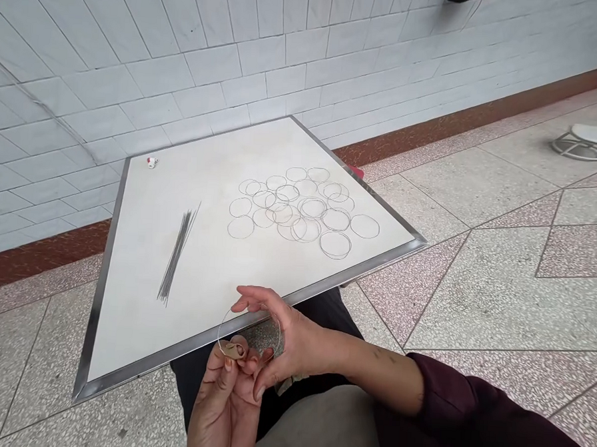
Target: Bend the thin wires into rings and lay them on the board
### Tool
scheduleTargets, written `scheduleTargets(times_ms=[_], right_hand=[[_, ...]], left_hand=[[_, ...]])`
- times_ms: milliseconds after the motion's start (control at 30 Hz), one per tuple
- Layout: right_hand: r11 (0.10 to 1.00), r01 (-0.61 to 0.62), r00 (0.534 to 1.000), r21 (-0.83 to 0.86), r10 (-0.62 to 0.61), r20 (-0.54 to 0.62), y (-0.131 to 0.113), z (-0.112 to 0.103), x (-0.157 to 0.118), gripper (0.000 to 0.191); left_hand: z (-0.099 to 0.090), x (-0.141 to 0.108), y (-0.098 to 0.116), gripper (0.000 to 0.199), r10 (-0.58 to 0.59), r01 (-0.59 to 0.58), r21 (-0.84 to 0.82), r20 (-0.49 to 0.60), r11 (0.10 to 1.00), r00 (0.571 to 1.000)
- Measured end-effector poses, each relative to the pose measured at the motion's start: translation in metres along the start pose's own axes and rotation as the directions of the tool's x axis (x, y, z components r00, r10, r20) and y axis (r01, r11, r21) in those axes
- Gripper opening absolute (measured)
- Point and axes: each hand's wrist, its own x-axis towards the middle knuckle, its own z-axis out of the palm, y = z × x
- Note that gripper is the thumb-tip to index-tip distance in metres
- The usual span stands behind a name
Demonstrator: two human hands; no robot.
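Observation:
A thin wire ring (220, 326) is held upright at the table's near edge. My left hand (227, 386) pinches its lower left part, with something tan wrapped at the fingertips. My right hand (290, 340) curves around the ring's right side, fingers at its top and thumb lower down. Many similar wire rings (335, 244) lie overlapping on the white table (222, 153), right of centre. A bundle of straight wires (175, 260) lies on the table's left part.
The table has a metal rim (187, 344). A small red and white object (152, 163) sits at its far left corner. Beyond stands a tiled wall, and a round stool (590, 139) is on the floor at the far right.

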Motion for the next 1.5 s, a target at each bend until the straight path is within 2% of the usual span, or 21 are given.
scheduleTargets(times_ms=[133,233,333,500,633,767,900,1100,1267,1500], right_hand=[[0.993,0.08,0.996,-0.086,-0.084,-0.041,0.006,-0.01,0.016,0.116],[0.982,0.126,0.99,-0.142,-0.134,-0.042,0.015,-0.023,0.035,0.113],[0.973,0.154,0.987,-0.172,-0.159,-0.019,0.029,-0.04,0.058,0.115],[0.958,0.127,0.992,-0.256,-0.13,0.006,0.053,-0.074,0.097,0.103],[0.962,0.149,0.988,-0.228,-0.154,-0.007,0.068,-0.095,0.125,0.102],[0.963,0.187,0.981,-0.197,-0.194,-0.022,0.077,-0.111,0.145,0.108],[0.95,0.158,0.984,-0.268,-0.172,-0.033,0.082,-0.127,0.156,0.107],[0.931,0.141,0.988,-0.336,-0.154,-0.013,0.096,-0.139,0.155,0.109],[0.953,0.003,1.0,-0.303,-0.01,-0.023,0.097,-0.14,0.148,0.104],[0.969,-0.065,0.998,-0.237,0.059,-0.031,0.09,-0.141,0.144,0.103]], left_hand=[[0.004,0.017,0.004,0.023,0.004,-0.003,0.029,-0.03,1.0,1.0],[0.01,0.04,0.013,0.024,0.022,-0.022,0.038,-0.014,0.999,1.0],[0.017,0.071,0.024,0.024,0.039,-0.041,0.051,0.041,0.998,0.998],[0.027,0.127,0.041,0.018,0.014,-0.028,0.12,0.111,0.992,0.994],[0.036,0.17,0.054,0.016,-0.02,-0.012,0.185,0.174,0.983,0.985],[0.048,0.208,0.067,0.012,-0.059,0.012,0.223,0.205,0.975,0.977],[0.056,0.238,0.072,0.012,-0.118,0.057,0.267,0.221,0.962,0.968],[0.049,0.257,0.067,0.008,-0.184,0.111,0.306,0.221,0.946,0.958],[0.04,0.254,0.066,0.008,-0.228,0.15,0.327,0.215,0.933,0.95],[0.039,0.246,0.068,0.009,-0.253,0.135,0.37,0.29,0.919,0.923]])
